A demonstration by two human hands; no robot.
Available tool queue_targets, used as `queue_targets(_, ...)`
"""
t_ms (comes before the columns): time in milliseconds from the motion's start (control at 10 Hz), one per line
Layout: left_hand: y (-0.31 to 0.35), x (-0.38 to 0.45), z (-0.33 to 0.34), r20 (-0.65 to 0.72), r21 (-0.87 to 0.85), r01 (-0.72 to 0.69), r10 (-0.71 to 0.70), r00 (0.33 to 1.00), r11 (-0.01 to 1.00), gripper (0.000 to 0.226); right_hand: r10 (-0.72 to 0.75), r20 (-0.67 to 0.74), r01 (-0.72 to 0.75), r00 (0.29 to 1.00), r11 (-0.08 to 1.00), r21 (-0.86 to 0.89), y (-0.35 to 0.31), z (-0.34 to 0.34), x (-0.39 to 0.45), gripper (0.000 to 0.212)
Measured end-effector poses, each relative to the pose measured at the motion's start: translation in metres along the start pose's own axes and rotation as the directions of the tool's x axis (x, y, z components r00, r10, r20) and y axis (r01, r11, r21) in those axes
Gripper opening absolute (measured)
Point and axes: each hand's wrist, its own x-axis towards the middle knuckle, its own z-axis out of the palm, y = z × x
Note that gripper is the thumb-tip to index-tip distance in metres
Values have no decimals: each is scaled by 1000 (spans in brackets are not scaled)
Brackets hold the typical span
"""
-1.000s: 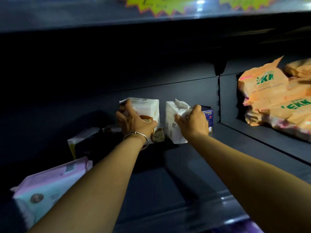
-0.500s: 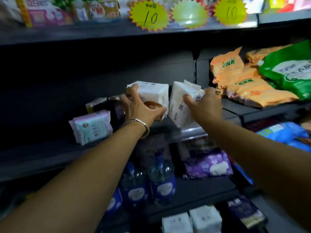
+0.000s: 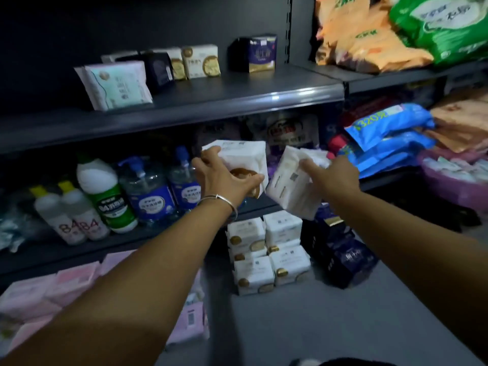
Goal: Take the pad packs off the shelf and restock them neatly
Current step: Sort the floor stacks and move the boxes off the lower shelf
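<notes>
Head view: left hand (image 3: 224, 180) grips one white pad pack (image 3: 243, 157), right hand (image 3: 332, 175) another (image 3: 290, 186), both above the floor stack (image 3: 266, 254). Risk: the tilted right pack slips from its loose wrapper.

white pad packs (image 3: 244, 159) w/ gold-brown emblem, dark grey shelf (image 3: 237, 99), blue wipes packs (image 3: 388, 125), green-label bottle (image 3: 105, 191), pink packs (image 3: 74, 281).
</notes>
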Motion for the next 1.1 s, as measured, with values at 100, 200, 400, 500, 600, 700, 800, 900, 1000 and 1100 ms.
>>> queue_targets(100, -36, -23, 43, 29, 30, 96, -97, 995, 995, 97, 220, 70, -218, 973, 975, -33, 62, 18, 0, 76)
queue_targets(200, -68, -48, 82, 43, 52, 169, -171, 984, 984, 99, 382, 149, -386, 912, 923, 1, 113, 38, 2, 84)
queue_targets(400, -120, -71, 140, -30, 111, 311, -309, 950, 944, 101, 555, 314, -566, 770, 822, -63, 175, 77, 14, 24)
queue_targets(500, -140, -77, 157, -64, 104, 360, -355, 933, 927, 100, 573, 348, -606, 742, 795, -17, 190, 89, 23, 18)
queue_targets(600, -155, -83, 171, -100, 82, 411, -403, 910, 908, 98, 663, 355, -692, 660, 719, -57, 210, 111, 44, 38)
queue_targets(700, -168, -87, 186, -137, 47, 453, -443, 886, 890, 93, 643, 367, -658, 672, 746, -102, 213, 123, 50, 40)
queue_targets(800, -176, -88, 200, -113, 28, 440, -434, 894, 898, 76, 539, 371, -468, 756, 842, -270, 212, 129, 53, 48)
queue_targets(900, -181, -86, 204, -80, 52, 417, -413, 907, 907, 66, 440, 372, -314, 817, 881, -353, 211, 132, 52, 47)
queue_targets(1000, -182, -84, 195, -42, 167, 386, -385, 922, 907, 55, 502, 376, -459, 779, 865, -204, 209, 134, 47, 44)
queue_targets(1100, -175, -78, 179, -7, 307, 405, -424, 906, 861, 56, 476, 319, -373, 819, 866, -333, 198, 128, 42, 45)
